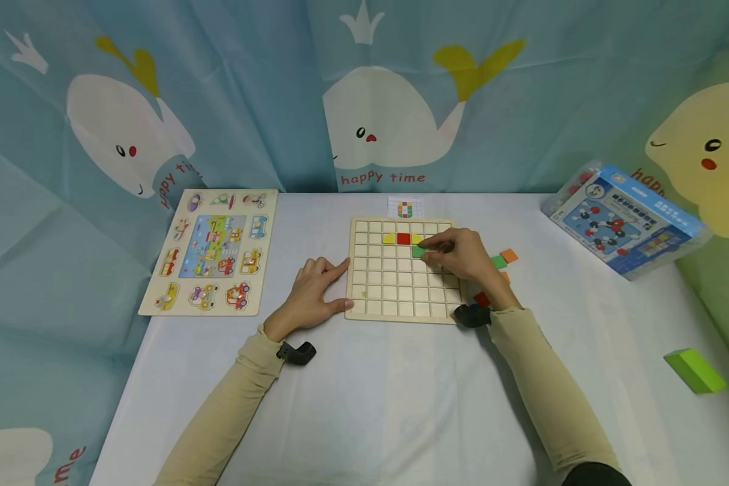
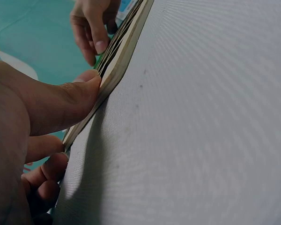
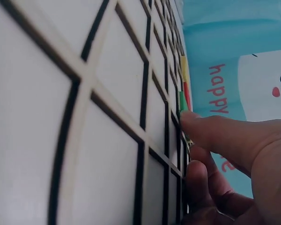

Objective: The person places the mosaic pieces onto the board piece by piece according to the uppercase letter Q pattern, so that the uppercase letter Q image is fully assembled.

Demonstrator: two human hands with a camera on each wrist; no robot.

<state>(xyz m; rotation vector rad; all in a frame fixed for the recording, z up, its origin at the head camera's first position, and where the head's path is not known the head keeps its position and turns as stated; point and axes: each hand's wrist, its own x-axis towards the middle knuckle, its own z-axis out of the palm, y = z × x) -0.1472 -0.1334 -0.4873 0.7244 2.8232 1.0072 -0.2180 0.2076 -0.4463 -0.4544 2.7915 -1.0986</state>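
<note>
Green tile (image 1: 418, 252) in right-hand fingertips at the wooden grid board (image 1: 391, 278)

The right hand (image 1: 460, 254) pinches the green tile at its right side, thumb and index finger together. The tile is in the board's third row from the top, just below the right yellow tile (image 1: 416, 238) (whether it sits fully in its cell, one cannot tell). A red tile (image 1: 403, 239) lies between that yellow tile and the left yellow tile (image 1: 389, 239).

The left hand (image 1: 312, 291) is spread, its thumb and index finger extended to touch the board's left edge. A small pattern card (image 1: 405, 207) lies just beyond the board's far edge. Loose tiles, among them an orange tile (image 1: 509, 255), lie to the right. Well apart on the left is a picture puzzle board (image 1: 179, 297); on the right stands a molecular model box (image 1: 628, 219).
</note>
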